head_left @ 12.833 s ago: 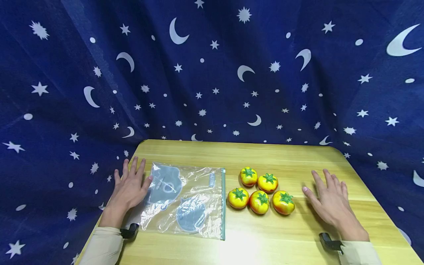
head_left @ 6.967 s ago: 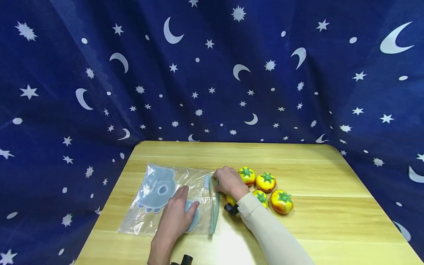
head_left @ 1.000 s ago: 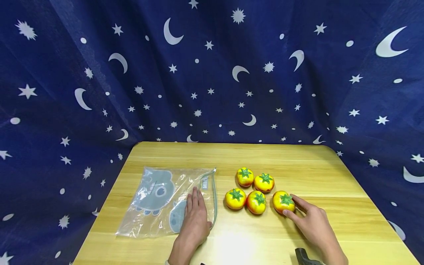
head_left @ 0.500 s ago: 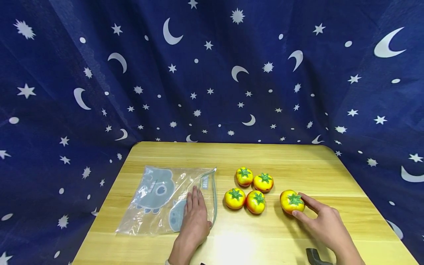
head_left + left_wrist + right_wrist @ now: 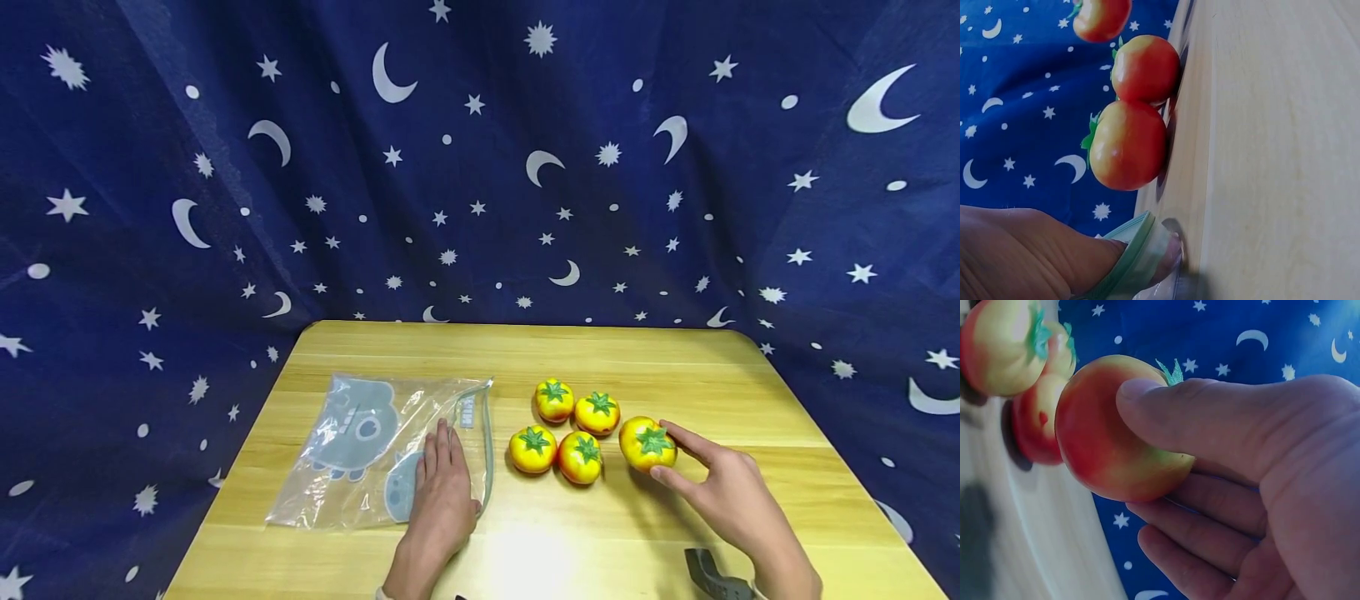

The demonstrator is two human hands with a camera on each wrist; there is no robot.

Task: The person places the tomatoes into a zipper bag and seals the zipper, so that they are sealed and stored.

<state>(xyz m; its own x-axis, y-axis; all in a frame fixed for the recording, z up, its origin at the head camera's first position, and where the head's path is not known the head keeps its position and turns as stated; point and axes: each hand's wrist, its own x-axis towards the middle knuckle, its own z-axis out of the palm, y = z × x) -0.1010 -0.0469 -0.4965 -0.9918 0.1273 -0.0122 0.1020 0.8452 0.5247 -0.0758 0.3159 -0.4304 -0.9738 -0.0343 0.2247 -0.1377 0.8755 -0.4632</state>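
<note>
My right hand [image 5: 731, 492] pinches a yellow-red toy tomato [image 5: 647, 443] with a green star-shaped leaf top, thumb on the near side and fingers beyond. The held tomato [image 5: 1110, 434] is off the table, its shadow below. Flat on a clear zip bag [image 5: 408, 400] with pale blue cartoon prints lies my left hand [image 5: 442, 500], fingers straight. Its thumb [image 5: 1085, 256] is tucked behind the bag's green zip strip [image 5: 1129, 259], the tip showing through clear plastic. The bag's mouth, parted at the zip, faces right. Several more tomatoes [image 5: 580, 457] stand between the bag and my right hand.
The wooden table [image 5: 600, 550] has rounded far corners and reflects a bright glare near the front. Behind and beside it hangs a dark blue curtain [image 5: 480, 167] with white moons and stars. A black wrist strap [image 5: 716, 575] is on my right wrist.
The hands first lay apart, then worked at the bag's zip, which parted. My right hand took the rightmost tomato, lifted it and has now moved slightly left. The left hand stays on the bag.
</note>
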